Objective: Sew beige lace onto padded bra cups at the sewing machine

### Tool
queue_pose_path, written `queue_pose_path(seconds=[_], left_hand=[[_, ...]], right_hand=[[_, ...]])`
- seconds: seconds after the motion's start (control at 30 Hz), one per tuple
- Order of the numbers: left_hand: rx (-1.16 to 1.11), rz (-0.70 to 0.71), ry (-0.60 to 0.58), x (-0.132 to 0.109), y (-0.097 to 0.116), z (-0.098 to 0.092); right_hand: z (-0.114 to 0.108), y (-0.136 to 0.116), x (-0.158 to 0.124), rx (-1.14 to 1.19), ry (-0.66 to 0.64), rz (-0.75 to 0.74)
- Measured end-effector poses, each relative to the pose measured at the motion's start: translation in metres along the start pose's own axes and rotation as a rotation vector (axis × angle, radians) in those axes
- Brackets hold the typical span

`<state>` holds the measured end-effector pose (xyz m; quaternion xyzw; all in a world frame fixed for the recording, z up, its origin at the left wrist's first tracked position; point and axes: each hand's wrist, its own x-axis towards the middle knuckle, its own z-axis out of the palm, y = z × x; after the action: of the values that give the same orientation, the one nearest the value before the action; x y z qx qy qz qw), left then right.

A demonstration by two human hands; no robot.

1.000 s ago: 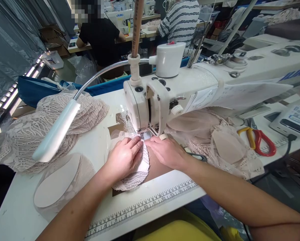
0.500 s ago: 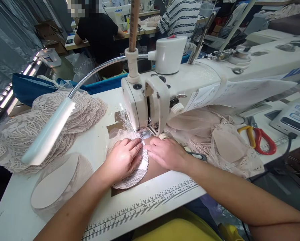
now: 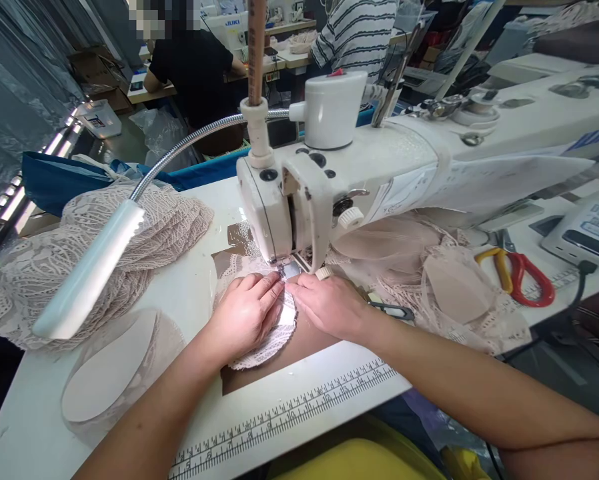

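Observation:
A rounded light pink lace piece [image 3: 265, 351] lies under the needle area of a white sewing machine [image 3: 269, 213], on a brown patch [image 3: 314, 343] of the table. My left hand [image 3: 247, 307] presses over the lace from the left, its fingers together and pointing at the presser foot [image 3: 282, 268]. At the lace's right edge, just by the foot, my right hand [image 3: 327, 303] holds on with bent fingers. Both hands' fingertips are close together there; the right thumb is hidden. A lit lamp [image 3: 92, 270] on a bendable arm shines from the left.
Stacked lace pieces [image 3: 134, 227] and a single sheer piece with a pale oval pad [image 3: 109, 373] lie at left. More lace [image 3: 454, 287], red-and-yellow-handled scissors [image 3: 529, 280] and a grey box [image 3: 592, 230] are at right. A ruler strip [image 3: 289, 417] runs along the front edge. Two people sit beyond.
The lace piece has moved slightly forward under the presser foot, its near edge now farther up. Both hands stay on it, almost in place. The view has shifted slightly.

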<state>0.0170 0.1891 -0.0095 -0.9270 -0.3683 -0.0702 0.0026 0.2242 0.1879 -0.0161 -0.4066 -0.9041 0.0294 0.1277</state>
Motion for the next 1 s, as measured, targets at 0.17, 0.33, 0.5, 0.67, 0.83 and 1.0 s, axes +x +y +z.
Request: queue_pose_path(seconds=[0.17,0.33,0.5,0.67,0.83,1.0], left_hand=[[-0.026,0.013,0.015,0.000,-0.004,0.001],[-0.055,0.015,0.034,0.003,-0.008,0.002],[-0.057,0.010,0.043,0.005,-0.010,0.001],[-0.104,0.011,0.091,0.004,-0.007,0.000],[-0.121,0.000,0.069,0.005,-0.009,0.002],[-0.119,-0.020,0.078,0.006,-0.014,0.004]], right_hand=[[0.002,0.000,0.001,-0.010,-0.018,0.013],[0.002,0.000,0.003,0.002,-0.008,0.004],[-0.001,0.002,0.002,0.011,-0.002,0.001],[-0.001,0.005,-0.001,0.045,0.018,-0.039],[0.001,0.005,0.000,0.048,0.027,-0.025],[0.000,0.003,0.003,0.026,0.009,0.012]])
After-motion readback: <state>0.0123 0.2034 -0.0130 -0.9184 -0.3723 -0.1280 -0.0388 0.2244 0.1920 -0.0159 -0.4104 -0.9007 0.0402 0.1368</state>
